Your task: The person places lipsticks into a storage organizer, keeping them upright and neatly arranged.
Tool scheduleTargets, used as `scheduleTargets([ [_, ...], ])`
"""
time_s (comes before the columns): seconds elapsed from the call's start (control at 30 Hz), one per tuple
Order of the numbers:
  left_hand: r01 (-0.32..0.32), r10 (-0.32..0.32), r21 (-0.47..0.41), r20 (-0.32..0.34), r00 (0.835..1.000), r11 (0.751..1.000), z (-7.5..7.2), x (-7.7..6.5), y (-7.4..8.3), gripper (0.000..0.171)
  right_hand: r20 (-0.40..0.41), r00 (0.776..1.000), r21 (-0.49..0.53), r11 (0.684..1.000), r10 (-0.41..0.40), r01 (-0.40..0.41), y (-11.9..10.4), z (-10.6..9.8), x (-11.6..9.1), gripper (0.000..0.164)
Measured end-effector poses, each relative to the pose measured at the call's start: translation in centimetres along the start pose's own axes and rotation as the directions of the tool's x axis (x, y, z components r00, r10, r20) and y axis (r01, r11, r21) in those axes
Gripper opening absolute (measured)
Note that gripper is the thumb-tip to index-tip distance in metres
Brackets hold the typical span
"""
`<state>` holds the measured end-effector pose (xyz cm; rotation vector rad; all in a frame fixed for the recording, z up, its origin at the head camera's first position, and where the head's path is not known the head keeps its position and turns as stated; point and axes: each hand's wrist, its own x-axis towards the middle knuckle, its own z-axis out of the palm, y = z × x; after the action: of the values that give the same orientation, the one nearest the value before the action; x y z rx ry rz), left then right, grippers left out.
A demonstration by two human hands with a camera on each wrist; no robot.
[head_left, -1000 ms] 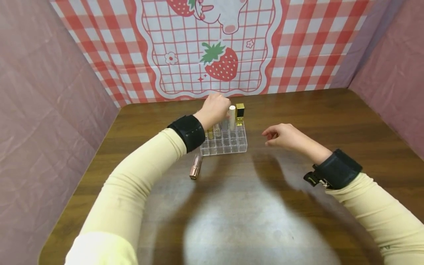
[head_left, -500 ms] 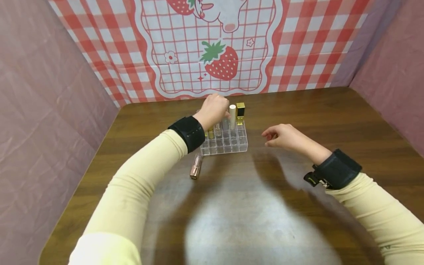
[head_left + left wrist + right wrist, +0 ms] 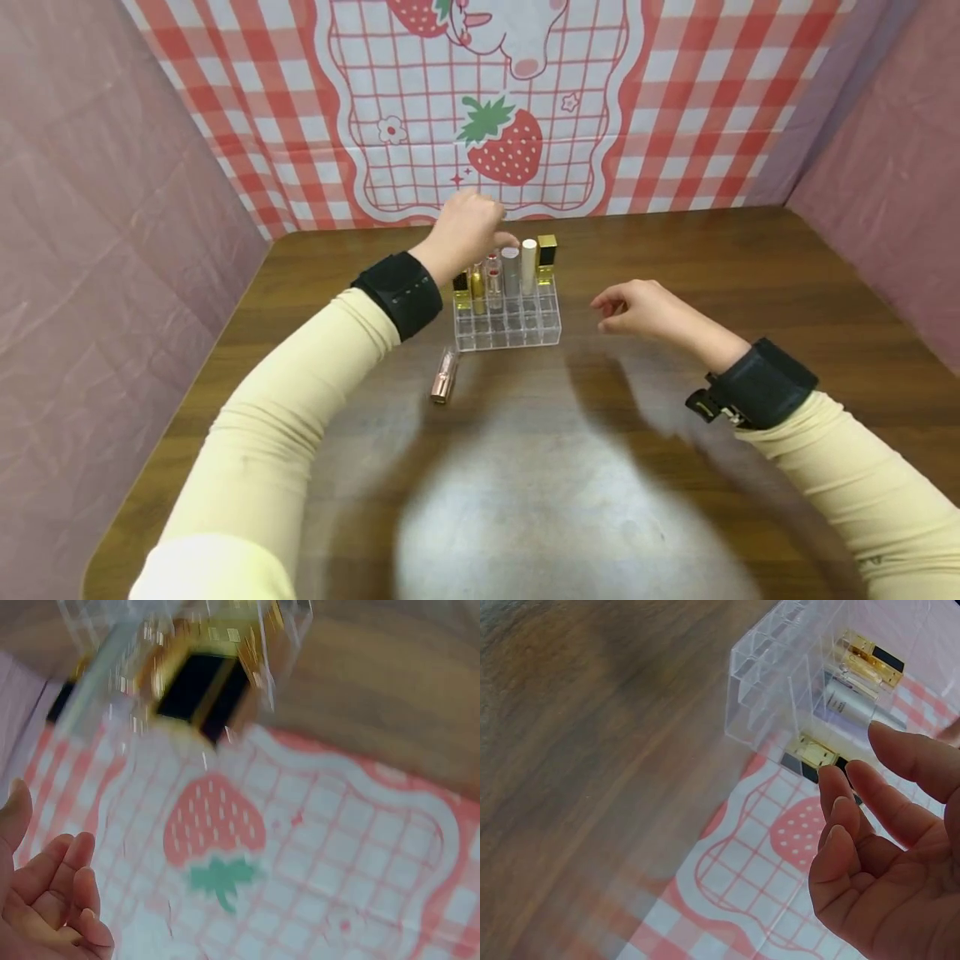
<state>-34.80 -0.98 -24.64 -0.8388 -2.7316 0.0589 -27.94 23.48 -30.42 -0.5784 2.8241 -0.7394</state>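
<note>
A clear lipstick organizer (image 3: 507, 337) stands at the back middle of the table. Upright in its rear rows are several lipsticks, among them a grey tube (image 3: 511, 273), a white tube (image 3: 528, 265) and a gold-and-black lipstick (image 3: 547, 254). My left hand (image 3: 463, 235) hovers over the organizer's back left, its fingers holding nothing in the left wrist view. To the right of the organizer my right hand (image 3: 641, 308) hangs in the air, fingers loosely curled around nothing. A rose-gold lipstick (image 3: 444, 379) lies on the table in front of the organizer's left corner.
The wooden table (image 3: 675, 250) ends at a red-checked strawberry cloth (image 3: 667, 108) at the back. Pink fabric (image 3: 112, 250) hangs along the left side, with more on the right.
My left hand has moved left and up, away from the grey tube, uncovering lipsticks it was hiding. Its fingers have loosened. The right hand has stayed in place.
</note>
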Motion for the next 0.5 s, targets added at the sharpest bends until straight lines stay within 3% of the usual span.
scheduleTargets([
  [0.1, 0.053, -0.056, -0.056, -0.061, 0.997, 0.997, -1.6, -1.5, -2.2, 0.038, 0.002, 1.0, -0.007, 1.0, -0.018, 0.018, -0.8, 0.2, 0.5, 0.03],
  [0.23, 0.134, -0.14, -0.08, -0.083, 0.987, 0.988, -2.5, -3.8, -5.4, 0.038, 0.006, 0.997, -0.021, 0.997, -0.071, 0.071, -2.4, 0.7, 1.6, 0.029],
  [0.5, 0.266, -0.273, -0.095, -0.07, 0.96, 0.959, -1.4, -9.0, -9.9, 0.037, 0.067, 0.975, -0.083, 0.973, -0.211, 0.217, -6.9, 2.9, 4.6, 0.028],
])
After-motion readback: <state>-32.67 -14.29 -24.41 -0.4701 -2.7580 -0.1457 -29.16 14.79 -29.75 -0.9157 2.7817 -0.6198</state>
